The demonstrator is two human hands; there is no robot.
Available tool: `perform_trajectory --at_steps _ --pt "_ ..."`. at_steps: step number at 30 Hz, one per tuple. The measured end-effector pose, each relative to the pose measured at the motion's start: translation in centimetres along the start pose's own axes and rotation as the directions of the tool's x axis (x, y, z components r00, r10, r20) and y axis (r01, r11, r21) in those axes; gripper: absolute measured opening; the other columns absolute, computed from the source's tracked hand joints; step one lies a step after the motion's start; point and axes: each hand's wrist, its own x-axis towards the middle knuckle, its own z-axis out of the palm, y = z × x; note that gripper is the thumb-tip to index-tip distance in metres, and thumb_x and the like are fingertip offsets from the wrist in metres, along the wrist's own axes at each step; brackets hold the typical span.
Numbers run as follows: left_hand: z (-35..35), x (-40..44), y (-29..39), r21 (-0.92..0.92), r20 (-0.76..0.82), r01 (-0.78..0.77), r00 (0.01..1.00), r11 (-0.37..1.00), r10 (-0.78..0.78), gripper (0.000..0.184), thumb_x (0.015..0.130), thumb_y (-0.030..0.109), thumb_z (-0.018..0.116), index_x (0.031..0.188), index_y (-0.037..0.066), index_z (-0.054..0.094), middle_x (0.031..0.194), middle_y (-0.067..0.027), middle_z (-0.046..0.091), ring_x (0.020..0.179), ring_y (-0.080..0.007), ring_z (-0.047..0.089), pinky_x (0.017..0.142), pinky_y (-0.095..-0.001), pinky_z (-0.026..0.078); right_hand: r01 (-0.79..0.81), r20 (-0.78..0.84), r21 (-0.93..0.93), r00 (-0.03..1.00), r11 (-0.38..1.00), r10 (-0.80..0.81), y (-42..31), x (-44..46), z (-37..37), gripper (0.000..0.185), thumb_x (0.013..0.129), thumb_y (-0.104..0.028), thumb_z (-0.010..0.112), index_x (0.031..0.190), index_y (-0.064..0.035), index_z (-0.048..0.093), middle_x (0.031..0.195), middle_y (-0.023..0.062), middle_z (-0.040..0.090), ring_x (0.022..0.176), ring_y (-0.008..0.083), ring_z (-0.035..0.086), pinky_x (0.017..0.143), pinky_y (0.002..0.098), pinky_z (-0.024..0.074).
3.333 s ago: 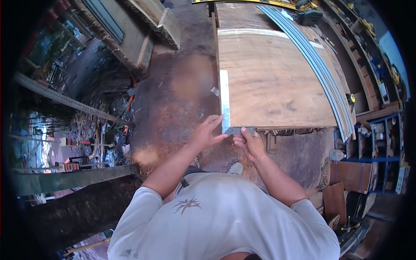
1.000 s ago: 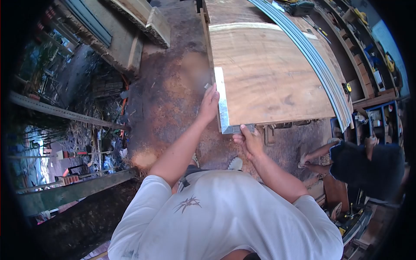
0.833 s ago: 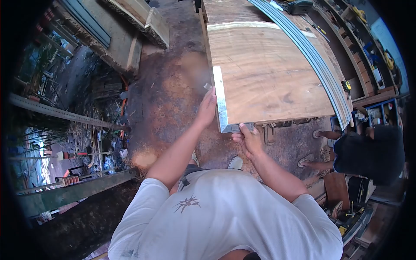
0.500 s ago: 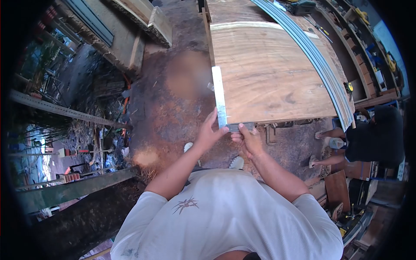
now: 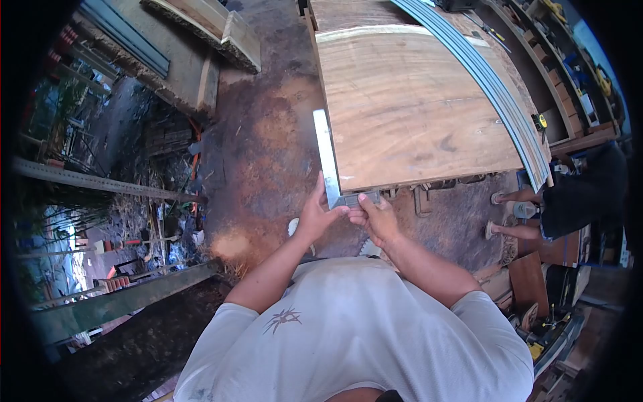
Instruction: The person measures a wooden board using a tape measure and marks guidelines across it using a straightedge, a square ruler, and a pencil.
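Note:
A try square with a bright metal blade and a grey stock is held at the near left corner of a broad wooden board. Its blade points away from me beside the board's left edge, and the stock lies along the near edge. My left hand is closed around the square's corner, thumb towards the stock. With thumb on top and fingers curled below, my right hand grips the stock. Whether the square touches the board edge, I cannot tell.
Long grey-blue strips lie across the board's right side. A tape measure sits beyond them. Another person in dark clothing is at the right. Tool shelves stand at the upper right, timber at the upper left.
Both hands have shifted the square slightly left and towards me. Its blade was over the board's left margin and is now outside that edge.

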Motion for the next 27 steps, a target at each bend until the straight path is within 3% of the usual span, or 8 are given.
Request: perform_trajectory --at_steps 1,3,4,6,12,18,21,27 --pt "-0.3 0.2 -0.3 0.0 0.0 0.0 1.0 1.0 0.0 0.105 0.077 0.004 0.077 0.152 -0.001 0.004 0.145 -0.0223 0.04 0.13 -0.025 0.045 0.107 -0.036 0.038 0.0 0.0 0.0 1.0 1.0 0.0 0.2 0.4 -0.3 0.029 0.097 -0.019 0.056 0.117 0.0024 0.05 0.093 0.015 0.066 0.073 0.0192 0.068 0.06 0.025 0.0591" --pt "-0.8 0.4 -0.4 0.467 0.092 -0.161 0.987 0.869 0.133 0.103 0.078 0.002 0.076 0.153 0.0 0.006 0.142 -0.0212 0.044 0.128 -0.0235 0.046 0.105 -0.0354 0.04 -0.017 0.006 0.077 1.0 0.997 0.016 0.8 1.2 -1.0 0.031 0.097 -0.019 0.058 0.118 0.0015 0.049 0.093 0.0141 0.066 0.074 0.0185 0.068 0.062 0.0258 0.0594" --pt "-0.6 0.4 -0.2 0.467 0.086 -0.153 0.988 0.871 0.128 0.103 0.078 0.002 0.076 0.153 0.0 0.006 0.142 -0.0212 0.044 0.128 -0.0235 0.046 0.105 -0.0354 0.04 -0.025 0.008 0.075 1.0 0.997 0.024 0.9 1.3 -1.1 0.031 0.097 -0.019 0.058 0.118 0.0015 0.049 0.093 0.0141 0.066 0.074 0.0185 0.068 0.062 0.0258 0.0594" --pt "-0.1 0.7 0.5 0.101 -0.041 0.039 0.999 0.994 -0.035 0.1 0.075 0.012 0.081 0.151 -0.002 0.016 0.145 -0.0242 0.042 0.133 -0.0304 0.044 0.109 -0.0377 0.035 0.022 0.024 0.094 0.999 0.995 -0.024 0.8 1.7 -0.9 0.031 0.096 -0.018 0.06 0.117 0.0006 0.049 0.093 0.0138 0.066 0.073 0.018 0.068 0.063 0.0264 0.0596" --pt "-0.4 1.6 -2.1 0.168 -0.049 -0.08 0.995 0.983 0.089 0.104 0.073 0.013 0.082 0.151 -0.002 0.016 0.145 -0.0251 0.041 0.134 -0.0312 0.042 0.109 -0.0375 0.034 0.019 0.018 0.103 1.0 0.994 -0.021 0.6 1.6 -0.9 0.032 0.095 -0.018 0.06 0.119 0.0006 0.048 0.095 0.0148 0.066 0.074 0.0196 0.068 0.063 0.0269 0.06" --pt "-0.9 1.6 -0.7 0.258 -0.001 -0.029 1.0 0.966 0.03 0.106 0.072 0.015 0.083 0.151 -0.002 0.013 0.145 -0.0257 0.041 0.134 -0.0309 0.042 0.109 -0.0368 0.034 -0.021 0.015 0.105 1.0 0.994 0.019 0.6 1.9 -1.1 0.034 0.096 -0.017 0.06 0.122 -0.0023 0.045 0.095 0.0114 0.065 0.074 0.0194 0.068 0.065 0.0284 0.0594" --pt "-0.8 1.6 -0.5 0.244 0.012 -0.032 0.999 0.969 0.03 0.106 0.075 0.004 0.08 0.152 -0.002 0.006 0.144 -0.0196 0.043 0.126 -0.0199 0.048 0.105 -0.0331 0.039 -0.014 0.03 0.111 0.999 0.994 0.011 0.7 1.9 -1.2 0.032 0.096 -0.018 0.059 0.121 -0.0024 0.046 0.095 0.0119 0.065 0.073 0.0192 0.068 0.064 0.0282 0.0596" --pt "-0.5 1.6 0.5 0.052 0.022 -0.042 0.999 0.998 0.041 0.106 0.076 0.0 0.078 0.152 -0.001 0.005 0.142 -0.0181 0.046 0.121 -0.0185 0.05 0.102 -0.0321 0.041 0.001 0.01 0.092 1.0 0.996 -0.002 0.7 1.8 -1.1 0.028 0.097 -0.02 0.058 0.118 -0.0021 0.05 0.092 0.0132 0.066 0.072 0.0187 0.068 0.064 0.0272 0.0601"
